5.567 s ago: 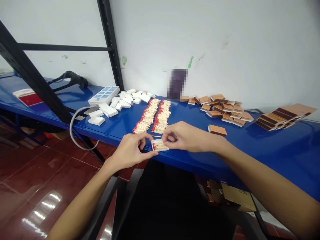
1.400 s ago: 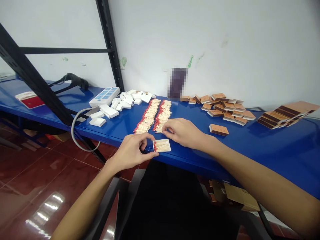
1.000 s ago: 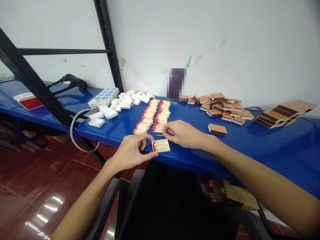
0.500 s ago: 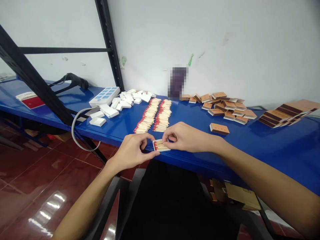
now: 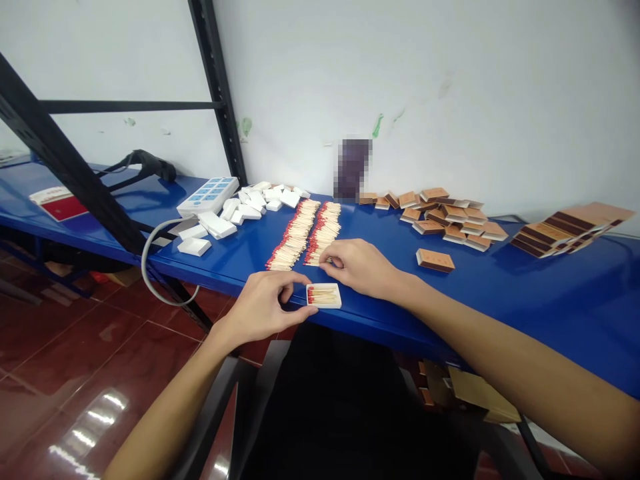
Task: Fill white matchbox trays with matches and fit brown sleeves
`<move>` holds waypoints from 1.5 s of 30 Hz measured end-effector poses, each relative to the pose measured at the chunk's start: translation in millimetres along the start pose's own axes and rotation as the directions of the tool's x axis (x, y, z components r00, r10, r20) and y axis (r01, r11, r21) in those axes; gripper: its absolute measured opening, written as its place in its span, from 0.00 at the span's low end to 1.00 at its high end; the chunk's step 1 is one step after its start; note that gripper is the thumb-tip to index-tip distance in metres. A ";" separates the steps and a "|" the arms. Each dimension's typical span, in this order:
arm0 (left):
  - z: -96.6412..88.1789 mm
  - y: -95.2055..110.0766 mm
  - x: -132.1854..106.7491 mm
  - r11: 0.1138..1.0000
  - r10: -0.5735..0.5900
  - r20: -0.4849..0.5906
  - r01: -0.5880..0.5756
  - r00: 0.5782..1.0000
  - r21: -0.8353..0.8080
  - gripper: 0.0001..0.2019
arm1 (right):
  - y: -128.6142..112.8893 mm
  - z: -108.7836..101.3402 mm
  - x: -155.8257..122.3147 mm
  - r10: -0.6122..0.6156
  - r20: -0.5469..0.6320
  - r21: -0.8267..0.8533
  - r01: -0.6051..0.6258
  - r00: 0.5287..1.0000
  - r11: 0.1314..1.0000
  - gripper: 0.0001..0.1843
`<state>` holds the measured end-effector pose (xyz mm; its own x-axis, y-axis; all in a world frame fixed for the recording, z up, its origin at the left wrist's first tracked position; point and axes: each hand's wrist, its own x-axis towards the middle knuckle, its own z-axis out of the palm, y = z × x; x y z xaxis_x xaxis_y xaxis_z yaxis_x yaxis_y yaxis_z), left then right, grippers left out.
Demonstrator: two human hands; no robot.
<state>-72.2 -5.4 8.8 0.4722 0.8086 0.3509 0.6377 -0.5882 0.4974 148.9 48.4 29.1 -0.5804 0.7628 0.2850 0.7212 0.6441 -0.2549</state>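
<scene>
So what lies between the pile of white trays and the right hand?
In the head view, two side-by-side rows of red-tipped matches lie on the blue table between the white trays and the right hand.

Left hand (image 5: 265, 301) holding white tray (image 5: 325, 306) of matches (image 5: 323, 294); right hand (image 5: 359, 267) at right match row (image 5: 325, 232)

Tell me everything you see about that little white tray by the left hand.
The white tray is small, shallow and rectangular, open-topped, seemingly of thin card. Red-tipped matches lie inside, heads toward the left hand, whose thumb and finger hold its left end. It is roughly level at the blue table's front edge.
</scene>
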 end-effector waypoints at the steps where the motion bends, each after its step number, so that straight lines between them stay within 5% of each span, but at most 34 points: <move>1: 0.1 -0.2 0.0 1.000 0.001 -0.001 -0.001 1.000 -0.001 0.13 | -0.5 1.3 1.0 0.005 0.003 0.002 -0.005 1.000 1.000 0.08; 29: 1.2 -2.1 0.1 1.000 0.005 -0.009 -0.005 1.000 0.001 0.13 | -7.5 0.2 -2.1 0.097 0.003 -0.089 -0.097 0.995 0.991 0.10; 45: 1.5 -3.0 -0.1 1.000 0.017 -0.023 -0.017 1.000 0.002 0.13 | -2.7 -4.5 -2.0 0.118 0.100 0.138 -0.131 0.988 0.982 0.06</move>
<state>-73.2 -3.7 6.1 0.4688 0.7987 0.3772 0.6311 -0.6016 0.4897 149.8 44.9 33.4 -0.5262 0.8354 0.1586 0.7322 0.5400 -0.4150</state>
